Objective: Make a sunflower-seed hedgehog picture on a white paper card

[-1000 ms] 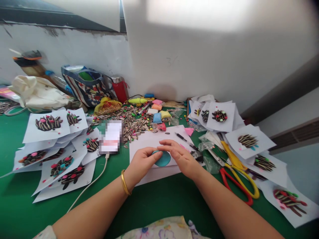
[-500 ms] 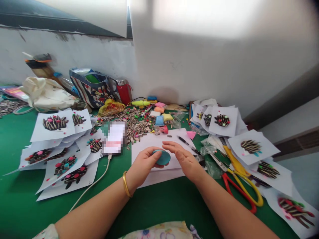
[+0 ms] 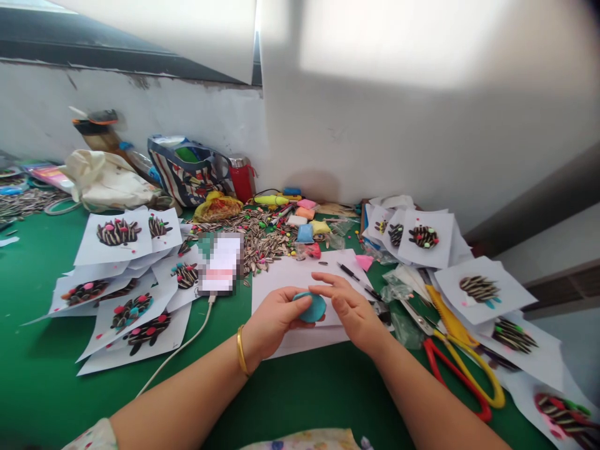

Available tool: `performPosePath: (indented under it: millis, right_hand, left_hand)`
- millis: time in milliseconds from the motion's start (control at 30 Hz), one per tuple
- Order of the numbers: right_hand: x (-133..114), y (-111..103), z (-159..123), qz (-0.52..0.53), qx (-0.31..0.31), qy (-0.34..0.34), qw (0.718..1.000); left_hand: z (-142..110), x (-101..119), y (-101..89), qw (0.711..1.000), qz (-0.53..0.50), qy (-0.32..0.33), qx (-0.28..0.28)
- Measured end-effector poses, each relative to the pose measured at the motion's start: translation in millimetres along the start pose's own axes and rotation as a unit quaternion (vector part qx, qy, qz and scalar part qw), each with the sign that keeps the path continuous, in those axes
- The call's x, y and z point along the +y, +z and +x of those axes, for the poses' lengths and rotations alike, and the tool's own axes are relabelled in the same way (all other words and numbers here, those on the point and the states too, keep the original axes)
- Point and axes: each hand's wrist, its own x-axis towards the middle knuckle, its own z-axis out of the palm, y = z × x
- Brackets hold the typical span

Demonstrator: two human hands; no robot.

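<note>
A flat round disc of blue modelling clay (image 3: 313, 307) is pinched between the thumb and fingers of my left hand (image 3: 276, 315), which wears a gold bangle (image 3: 242, 351) at the wrist. My right hand (image 3: 349, 309) is just right of the disc, fingers stretched out and apart, the fingertips close to its upper edge; whether they touch it I cannot tell. Beneath both hands lies white paper (image 3: 276, 275). A black pen (image 3: 359, 280) and a pink piece of clay (image 3: 364, 262) rest near the paper's right side.
Sunflower seeds (image 3: 262, 244) and clay packets (image 3: 305, 234) lie behind the paper. A phone (image 3: 220, 265) with a cable and seed-decorated sheets (image 3: 112, 236) are on the left. Red-and-yellow scissors (image 3: 487, 369), a yellow cutter (image 3: 447, 315) and more decorated sheets (image 3: 480, 289) are on the right.
The view has shifted slightly, so everything appears a little further right and lower. My right fingers have come nearer the blue disc and spread more; my left hand keeps its pinch.
</note>
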Motion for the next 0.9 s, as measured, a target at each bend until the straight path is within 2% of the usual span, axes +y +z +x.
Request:
performPosePath:
  millis: [167,433,667,900]
  right_hand:
    - [-1.3,2.3,-0.2,0.011,-0.033,0.015,0.999]
    - [-1.0,5.9,-0.6,0.029,-0.062,0.009,0.998]
    - [-3.4,-0.5,0.7,0.03,-0.01,0.026,0.999]
    - [-1.8,1.8,2.0,0.02,0.003,0.051,0.999]
  left_hand:
    - [0.7,-2.6,1.4,0.998,0.061,-0.013,0.014]
    - [0.7,-2.6,5.0,0.992,0.126,-0.029,-0.009]
    - [1.5,-3.2,0.1,0.998,0.066,-0.015,0.019]
    - [-0.3,-0.7,1.2,1.0,-0.025,-0.007,-0.002]
